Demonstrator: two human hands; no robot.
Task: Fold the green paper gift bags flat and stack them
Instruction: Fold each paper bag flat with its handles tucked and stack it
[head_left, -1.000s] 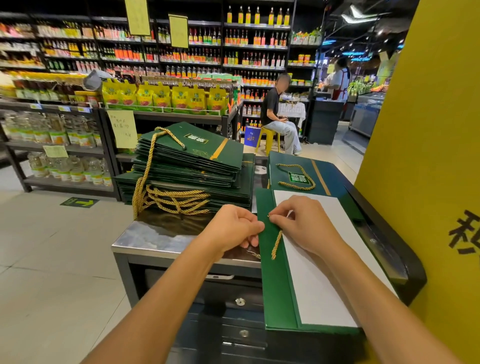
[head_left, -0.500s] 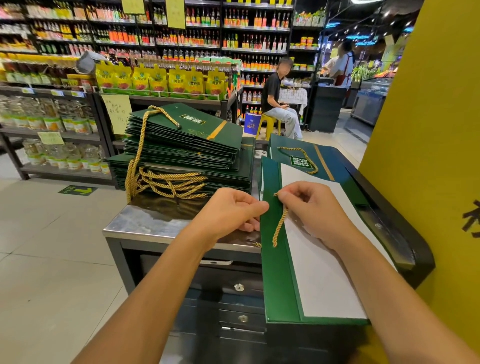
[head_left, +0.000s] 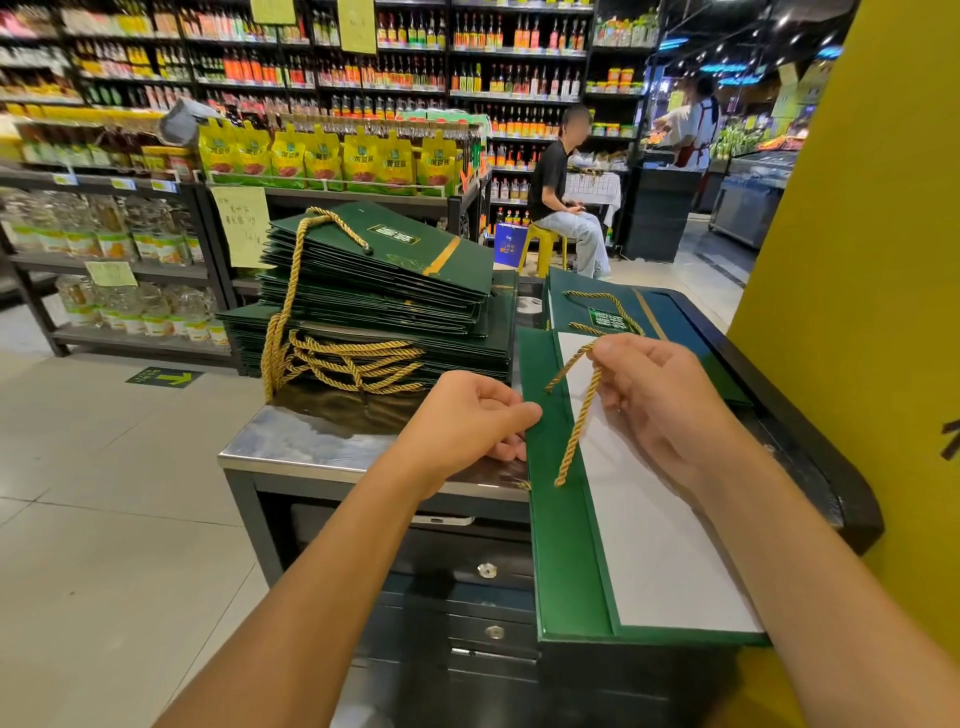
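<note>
Head view, centre frame: left hand (head_left: 467, 415) pinches the left edge of the green bag (head_left: 556, 545), fingertips hidden under that edge. Right hand (head_left: 654, 395) grips a gold cord (head_left: 576, 421) between thumb and fingers (one end dangles over the bag's white inner panel (head_left: 649, 530)). Bag lies flat at lower right, overhanging the counter (head_left: 291, 441); its near right corner is cut off by the forearm. Stack of folded bags (head_left: 384, 280) sits centre left, handles spilling forward. Another bag (head_left: 670, 312) lies beyond, mostly covered.
</note>
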